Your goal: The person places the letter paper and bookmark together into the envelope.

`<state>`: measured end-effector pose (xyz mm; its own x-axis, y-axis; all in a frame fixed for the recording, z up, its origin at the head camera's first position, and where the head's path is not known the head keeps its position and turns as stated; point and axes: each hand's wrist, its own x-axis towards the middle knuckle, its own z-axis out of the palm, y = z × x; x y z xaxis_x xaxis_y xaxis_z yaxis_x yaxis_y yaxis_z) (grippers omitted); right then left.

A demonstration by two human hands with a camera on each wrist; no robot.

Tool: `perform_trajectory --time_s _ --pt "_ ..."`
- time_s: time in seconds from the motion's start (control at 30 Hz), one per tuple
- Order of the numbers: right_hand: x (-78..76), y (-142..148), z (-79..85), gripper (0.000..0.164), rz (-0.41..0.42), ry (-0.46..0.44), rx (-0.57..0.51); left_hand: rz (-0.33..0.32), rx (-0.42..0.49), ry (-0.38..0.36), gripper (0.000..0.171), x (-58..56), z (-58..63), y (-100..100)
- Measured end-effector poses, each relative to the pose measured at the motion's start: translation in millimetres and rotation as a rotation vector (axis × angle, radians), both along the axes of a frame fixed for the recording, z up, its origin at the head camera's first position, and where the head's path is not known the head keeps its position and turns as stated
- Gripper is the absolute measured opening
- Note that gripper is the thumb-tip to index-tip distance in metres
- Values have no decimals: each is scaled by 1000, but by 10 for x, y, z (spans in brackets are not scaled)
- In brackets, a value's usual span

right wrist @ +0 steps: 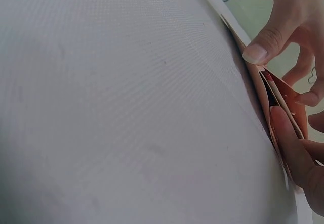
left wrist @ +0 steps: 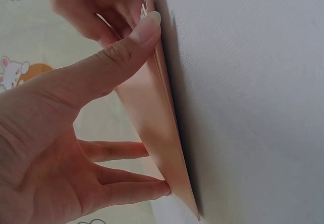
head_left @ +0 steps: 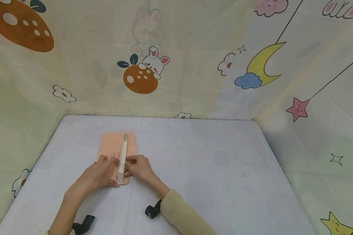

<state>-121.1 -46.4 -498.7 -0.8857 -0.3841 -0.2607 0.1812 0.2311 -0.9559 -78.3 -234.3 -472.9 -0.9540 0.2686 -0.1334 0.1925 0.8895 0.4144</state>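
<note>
A peach paper folder [head_left: 109, 143] lies on the table, with a pale strip with glittery, patterned ends [head_left: 123, 156] running down it. Spread over its left part, my left hand [head_left: 98, 173] rests straight fingertips on the surface. Its thumb [left wrist: 144, 29] presses at the near edge. From the right side my right hand [head_left: 139, 168] pinches the folder beside the strip. In the right wrist view the folder [right wrist: 258, 90] gapes at its near end, showing layers inside, and one finger of my right hand [right wrist: 304, 168] reaches into the gap.
The table [head_left: 209, 169] has a white cover and rounded far corners. Behind and beside it hangs a cloth backdrop [head_left: 194, 65] printed with rabbits, flowers, stars and a moon. A black wrist device [head_left: 153, 210] sits by my right sleeve.
</note>
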Motion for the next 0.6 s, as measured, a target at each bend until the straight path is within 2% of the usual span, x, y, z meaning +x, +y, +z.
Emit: perform_trajectory --time_s 0.37,0.6 --pt "22 -30 4 33 34 -35 -17 8 7 -3 69 4 -17 -2" --pt "33 -35 17 33 47 2 14 2 6 -5 72 6 -10 -3"
